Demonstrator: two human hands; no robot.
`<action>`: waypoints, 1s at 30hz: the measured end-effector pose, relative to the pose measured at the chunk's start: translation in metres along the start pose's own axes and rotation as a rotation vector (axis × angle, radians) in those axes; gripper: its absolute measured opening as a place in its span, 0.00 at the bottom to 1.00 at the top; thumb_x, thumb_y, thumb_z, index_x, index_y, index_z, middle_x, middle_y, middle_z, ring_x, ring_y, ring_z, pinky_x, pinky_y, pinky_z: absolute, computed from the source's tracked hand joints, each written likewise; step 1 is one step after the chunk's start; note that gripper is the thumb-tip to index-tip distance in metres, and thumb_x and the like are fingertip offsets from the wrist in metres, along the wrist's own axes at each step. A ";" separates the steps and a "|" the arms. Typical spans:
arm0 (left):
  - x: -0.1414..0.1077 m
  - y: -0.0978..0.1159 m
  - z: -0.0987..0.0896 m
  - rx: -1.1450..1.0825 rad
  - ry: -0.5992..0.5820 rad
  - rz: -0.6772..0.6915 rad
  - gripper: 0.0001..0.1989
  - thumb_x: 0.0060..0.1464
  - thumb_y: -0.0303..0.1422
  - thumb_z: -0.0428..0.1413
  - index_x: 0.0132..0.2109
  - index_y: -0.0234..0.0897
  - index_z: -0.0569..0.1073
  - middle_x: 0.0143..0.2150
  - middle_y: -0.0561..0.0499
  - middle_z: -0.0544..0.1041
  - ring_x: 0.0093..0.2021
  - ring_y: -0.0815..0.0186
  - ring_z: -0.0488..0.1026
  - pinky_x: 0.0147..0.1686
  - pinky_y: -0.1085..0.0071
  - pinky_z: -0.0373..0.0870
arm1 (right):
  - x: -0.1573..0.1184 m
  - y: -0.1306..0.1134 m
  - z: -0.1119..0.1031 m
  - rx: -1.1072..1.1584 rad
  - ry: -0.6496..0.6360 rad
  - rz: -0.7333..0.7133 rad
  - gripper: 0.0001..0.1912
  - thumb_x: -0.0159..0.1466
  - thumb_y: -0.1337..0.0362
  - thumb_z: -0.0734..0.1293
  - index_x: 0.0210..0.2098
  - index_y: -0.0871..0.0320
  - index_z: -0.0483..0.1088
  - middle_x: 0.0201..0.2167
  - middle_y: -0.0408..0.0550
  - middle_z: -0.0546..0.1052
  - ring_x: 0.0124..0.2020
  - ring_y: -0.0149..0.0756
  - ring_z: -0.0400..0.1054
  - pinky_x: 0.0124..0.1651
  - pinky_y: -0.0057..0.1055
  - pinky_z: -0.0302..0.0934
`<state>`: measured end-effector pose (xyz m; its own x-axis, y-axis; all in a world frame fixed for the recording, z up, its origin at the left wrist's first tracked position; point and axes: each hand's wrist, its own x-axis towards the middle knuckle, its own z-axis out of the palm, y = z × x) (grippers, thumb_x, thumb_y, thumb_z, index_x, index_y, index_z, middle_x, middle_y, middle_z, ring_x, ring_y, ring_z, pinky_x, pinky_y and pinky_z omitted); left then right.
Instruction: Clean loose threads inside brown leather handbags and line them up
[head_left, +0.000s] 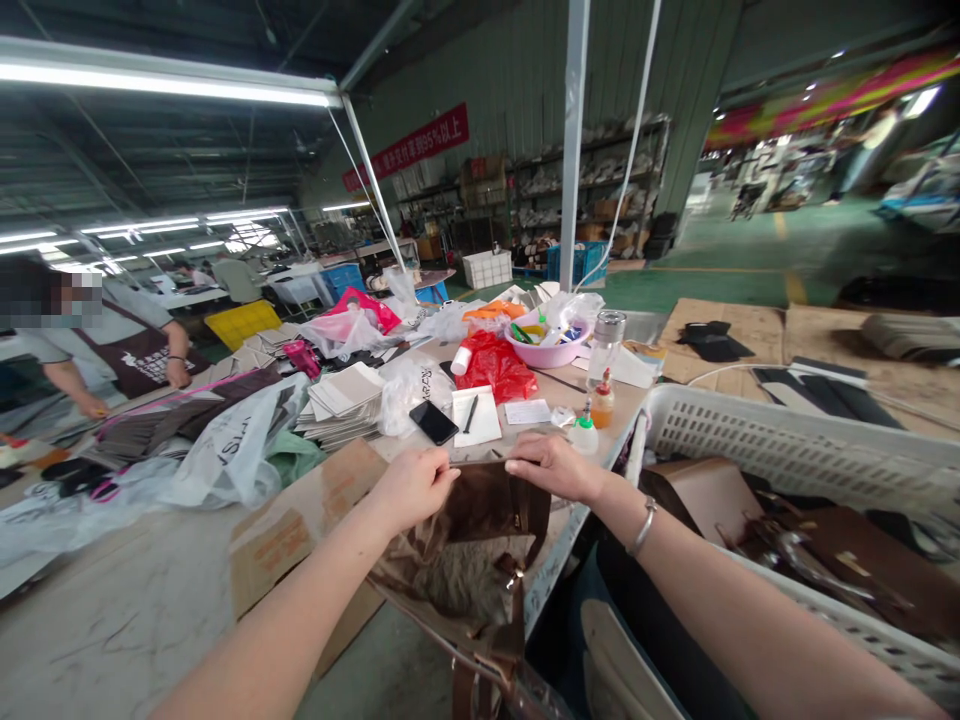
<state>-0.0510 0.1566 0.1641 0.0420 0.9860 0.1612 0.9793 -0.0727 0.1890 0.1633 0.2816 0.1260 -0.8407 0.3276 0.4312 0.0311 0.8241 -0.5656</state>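
A brown handbag point(480, 505) is held at the table's edge, its mouth gaping toward me and a fuzzy greyish lining or stuffing point(469, 580) visible inside. My left hand point(416, 488) pinches the bag's far rim on the left side. On the same rim, a little to the right, my right hand point(551, 465) grips with thumb and fingers; a bracelet circles that wrist. Flat cardboard point(300, 530) lies beneath and left of the bag. Just beyond my hands are a black phone point(433, 423) and a pen point(471, 414) on a white pad point(487, 425).
To the right, a white perforated crate point(795, 440) holds brown handbags point(847, 550). Small bottles point(585, 435), a glass jar point(606, 345) and a pink basin point(551, 350) stand on the table. Stacked grey boards point(341, 400) and plastic bags point(232, 450) lie left. A co-worker point(112, 340) stands across.
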 end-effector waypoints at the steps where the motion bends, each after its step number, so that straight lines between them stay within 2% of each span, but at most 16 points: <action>1: 0.000 0.000 0.000 -0.002 0.002 -0.005 0.12 0.55 0.33 0.51 0.25 0.35 0.68 0.21 0.52 0.69 0.22 0.69 0.64 0.25 0.73 0.54 | 0.001 -0.001 -0.003 0.001 -0.026 0.000 0.18 0.67 0.54 0.58 0.41 0.58 0.74 0.34 0.49 0.75 0.36 0.35 0.69 0.41 0.30 0.62; 3: 0.001 0.001 0.000 -0.005 0.005 -0.012 0.11 0.55 0.32 0.51 0.25 0.35 0.68 0.21 0.52 0.69 0.22 0.69 0.64 0.25 0.73 0.53 | 0.004 -0.005 -0.007 -0.033 -0.039 0.013 0.21 0.65 0.51 0.61 0.49 0.57 0.71 0.39 0.50 0.75 0.40 0.38 0.69 0.44 0.32 0.62; 6: 0.001 0.002 0.000 -0.008 0.008 -0.031 0.11 0.55 0.33 0.51 0.25 0.35 0.68 0.20 0.53 0.69 0.22 0.70 0.64 0.24 0.73 0.53 | 0.013 -0.013 -0.006 -0.152 -0.007 0.027 0.23 0.61 0.49 0.65 0.49 0.57 0.71 0.38 0.51 0.76 0.39 0.39 0.69 0.42 0.32 0.62; 10: 0.000 0.003 0.000 0.011 0.005 -0.045 0.11 0.55 0.33 0.51 0.26 0.35 0.69 0.20 0.52 0.69 0.23 0.69 0.65 0.25 0.73 0.53 | 0.025 -0.019 0.007 -0.269 0.003 -0.014 0.11 0.64 0.58 0.64 0.36 0.55 0.76 0.31 0.47 0.76 0.33 0.35 0.69 0.36 0.28 0.58; 13: -0.001 0.003 0.000 0.043 0.026 -0.032 0.11 0.55 0.33 0.51 0.26 0.35 0.69 0.21 0.51 0.71 0.24 0.67 0.67 0.25 0.72 0.53 | 0.028 -0.019 0.013 -0.364 0.022 -0.023 0.13 0.65 0.62 0.62 0.28 0.57 0.75 0.27 0.47 0.75 0.31 0.34 0.67 0.33 0.27 0.56; 16: -0.002 0.002 0.002 0.021 0.028 -0.024 0.11 0.55 0.33 0.51 0.27 0.35 0.70 0.22 0.51 0.71 0.24 0.68 0.66 0.25 0.73 0.54 | 0.026 -0.020 0.012 -0.448 0.012 -0.030 0.17 0.66 0.59 0.61 0.25 0.58 0.74 0.25 0.48 0.74 0.30 0.34 0.67 0.32 0.28 0.55; 18: -0.002 0.001 0.002 -0.004 0.030 -0.021 0.10 0.55 0.32 0.51 0.27 0.35 0.70 0.22 0.52 0.70 0.23 0.69 0.65 0.25 0.73 0.54 | 0.025 -0.024 0.009 -0.468 -0.015 -0.035 0.19 0.66 0.54 0.60 0.28 0.57 0.74 0.25 0.48 0.74 0.30 0.35 0.67 0.33 0.29 0.55; 20: -0.001 0.000 0.003 -0.012 0.040 -0.014 0.10 0.54 0.32 0.51 0.26 0.35 0.70 0.22 0.51 0.71 0.23 0.69 0.66 0.25 0.73 0.54 | 0.026 -0.029 0.006 -0.483 -0.026 -0.044 0.21 0.63 0.47 0.61 0.38 0.57 0.75 0.28 0.50 0.76 0.32 0.38 0.68 0.35 0.30 0.55; 22: -0.001 -0.002 0.004 -0.020 0.047 -0.013 0.10 0.54 0.32 0.52 0.26 0.35 0.70 0.21 0.51 0.71 0.23 0.68 0.66 0.25 0.73 0.55 | 0.031 -0.035 0.007 -0.513 -0.033 -0.041 0.25 0.60 0.44 0.63 0.45 0.56 0.73 0.31 0.51 0.76 0.33 0.40 0.68 0.36 0.31 0.56; 24: -0.001 -0.005 0.004 -0.046 0.043 -0.011 0.10 0.54 0.33 0.53 0.26 0.35 0.71 0.22 0.51 0.72 0.24 0.68 0.68 0.25 0.72 0.58 | 0.037 -0.037 0.011 -0.547 -0.059 -0.011 0.19 0.61 0.48 0.64 0.41 0.56 0.74 0.30 0.50 0.76 0.31 0.38 0.68 0.34 0.30 0.55; 25: -0.002 -0.006 0.003 -0.067 0.044 -0.002 0.10 0.53 0.33 0.54 0.26 0.35 0.72 0.23 0.51 0.74 0.26 0.67 0.69 0.27 0.72 0.60 | 0.040 -0.037 0.014 -0.551 -0.076 0.006 0.15 0.63 0.52 0.63 0.36 0.55 0.75 0.29 0.49 0.76 0.30 0.37 0.68 0.33 0.29 0.54; 27: -0.005 -0.008 -0.001 -0.123 0.068 0.041 0.09 0.52 0.35 0.56 0.27 0.36 0.73 0.32 0.48 0.77 0.33 0.65 0.73 0.35 0.70 0.66 | 0.045 -0.035 0.019 -0.534 -0.099 0.024 0.13 0.64 0.57 0.63 0.30 0.55 0.76 0.27 0.48 0.76 0.29 0.35 0.68 0.31 0.28 0.54; 29: -0.009 -0.009 -0.008 -0.194 0.108 0.097 0.08 0.49 0.37 0.59 0.33 0.37 0.75 0.44 0.47 0.77 0.44 0.62 0.73 0.46 0.68 0.66 | 0.048 -0.032 0.022 -0.516 -0.102 0.032 0.13 0.64 0.58 0.63 0.30 0.56 0.75 0.28 0.48 0.76 0.30 0.35 0.68 0.30 0.28 0.54; 30: -0.012 -0.008 -0.013 -0.232 0.120 0.108 0.11 0.48 0.38 0.60 0.39 0.38 0.75 0.49 0.47 0.75 0.48 0.62 0.72 0.50 0.68 0.65 | 0.048 -0.031 0.023 -0.516 -0.108 0.040 0.13 0.64 0.57 0.63 0.30 0.56 0.75 0.28 0.48 0.76 0.30 0.36 0.68 0.31 0.28 0.54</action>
<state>-0.0623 0.1431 0.1729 0.1068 0.9469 0.3031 0.8985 -0.2225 0.3785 0.1097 0.2609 0.1486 -0.8833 0.3363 0.3266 0.3033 0.9412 -0.1488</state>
